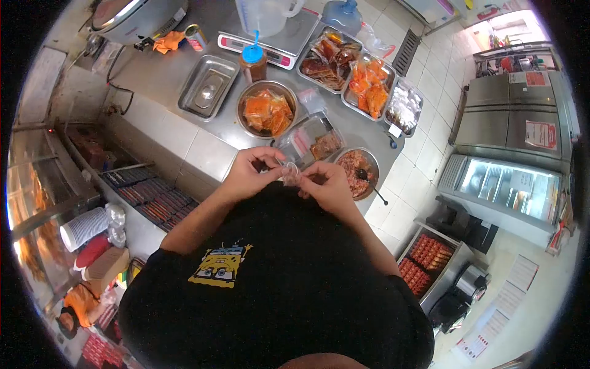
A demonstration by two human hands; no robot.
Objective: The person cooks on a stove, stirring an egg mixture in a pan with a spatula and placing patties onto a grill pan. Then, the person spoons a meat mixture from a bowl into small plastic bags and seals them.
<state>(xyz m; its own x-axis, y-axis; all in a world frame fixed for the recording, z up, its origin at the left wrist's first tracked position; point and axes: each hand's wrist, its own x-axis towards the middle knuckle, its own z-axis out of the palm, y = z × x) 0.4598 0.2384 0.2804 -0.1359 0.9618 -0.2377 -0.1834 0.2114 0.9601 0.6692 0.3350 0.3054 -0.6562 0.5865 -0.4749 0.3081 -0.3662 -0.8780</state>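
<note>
My left hand (253, 173) and my right hand (327, 186) meet just in front of my black shirt. Both pinch the gathered top of a small clear plastic bag (289, 168). Most of the bag is hidden by my fingers and shirt, though something pinkish shows through it. Just beyond lies a clear bag or tray (299, 140) with portions of minced meat (326, 146) at its right. Close to my right hand stands a round metal bowl of minced meat (353, 167), a dark-handled spoon (364, 176) resting in it.
A steel bowl (243, 126) of bagged orange-coloured food, a sauce bottle (253, 61) and a metal tray (187, 98) stand on the steel counter. Further back are a scale (284, 60) with a plastic jug (261, 18) and several food trays (299, 67). The counter edge runs along the right.
</note>
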